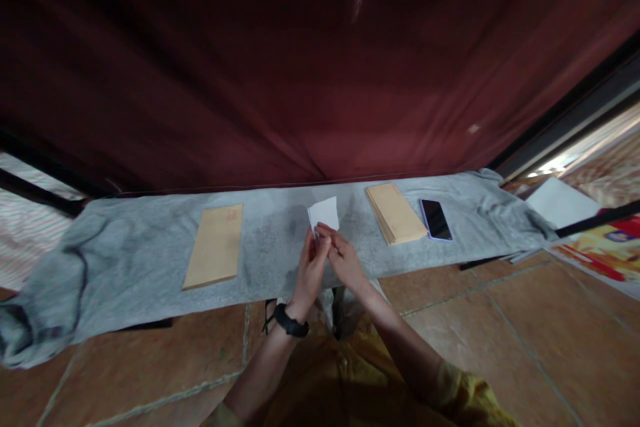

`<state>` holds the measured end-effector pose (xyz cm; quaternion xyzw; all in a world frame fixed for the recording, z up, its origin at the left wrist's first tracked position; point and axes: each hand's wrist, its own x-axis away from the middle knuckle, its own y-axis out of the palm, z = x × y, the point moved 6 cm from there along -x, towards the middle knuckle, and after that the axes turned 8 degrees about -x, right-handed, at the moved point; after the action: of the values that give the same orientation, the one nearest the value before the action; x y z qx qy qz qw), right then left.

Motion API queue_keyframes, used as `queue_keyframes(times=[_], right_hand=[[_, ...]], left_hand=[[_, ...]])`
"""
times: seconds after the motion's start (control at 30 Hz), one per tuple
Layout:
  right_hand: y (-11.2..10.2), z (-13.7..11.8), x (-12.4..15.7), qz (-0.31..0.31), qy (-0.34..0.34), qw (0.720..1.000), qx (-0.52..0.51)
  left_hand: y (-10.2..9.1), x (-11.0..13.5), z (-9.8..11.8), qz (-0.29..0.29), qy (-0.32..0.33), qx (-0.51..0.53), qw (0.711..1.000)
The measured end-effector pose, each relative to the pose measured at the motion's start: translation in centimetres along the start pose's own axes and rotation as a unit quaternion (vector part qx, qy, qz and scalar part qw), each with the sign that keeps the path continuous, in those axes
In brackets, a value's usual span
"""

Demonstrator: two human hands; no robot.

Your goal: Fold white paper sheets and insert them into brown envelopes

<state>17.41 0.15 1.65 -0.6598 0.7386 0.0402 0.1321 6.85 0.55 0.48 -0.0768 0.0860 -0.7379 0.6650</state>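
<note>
Both my hands meet over the middle of the grey cloth, around a small piece of white paper that looks folded or layered. My left hand, with a black band at its wrist, has its fingers closed at the paper's lower left edge. The fingers of my right hand pinch the paper's lower part from the right. The fingertips partly cover the paper's lower end. To the left lies a stack of brown envelopes, and to the right a second stack of brown envelopes, slightly fanned.
A phone with a dark screen lies just right of the right stack. Dark red fabric hangs along the back edge of the cloth. Dark frame bars stand at the sides. Tiled floor shows in front, with a colourful printed sheet at far right.
</note>
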Motion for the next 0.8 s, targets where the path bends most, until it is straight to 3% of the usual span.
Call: queue_keyframes(times=[0.1,0.2,0.37,0.57,0.8], right_hand=[[0.2,0.2,0.9,-0.001,-0.024,1.000,-0.014],[-0.5,1.9,1.5,0.022,-0.020,1.000,0.000],[-1.7,4.2,2.6,0.023,-0.033,0.992,0.119],[-1.7,5.3,3.2,-0.029,-0.081,0.969,0.231],[-1.4,7.6,3.1,-0.075,-0.101,0.941,0.314]], left_hand=[[-0.6,-0.6,-1.4,0.035,-0.064,0.183,0.980],[-0.9,-1.0,-4.6,0.037,-0.140,0.270,0.952],[-1.2,-1.1,-8.2,0.058,-0.206,0.272,0.938],[-0.2,-2.1,-8.8,0.052,-0.203,0.289,0.934],[0.2,-3.3,-9.5,0.050,-0.188,0.251,0.948]])
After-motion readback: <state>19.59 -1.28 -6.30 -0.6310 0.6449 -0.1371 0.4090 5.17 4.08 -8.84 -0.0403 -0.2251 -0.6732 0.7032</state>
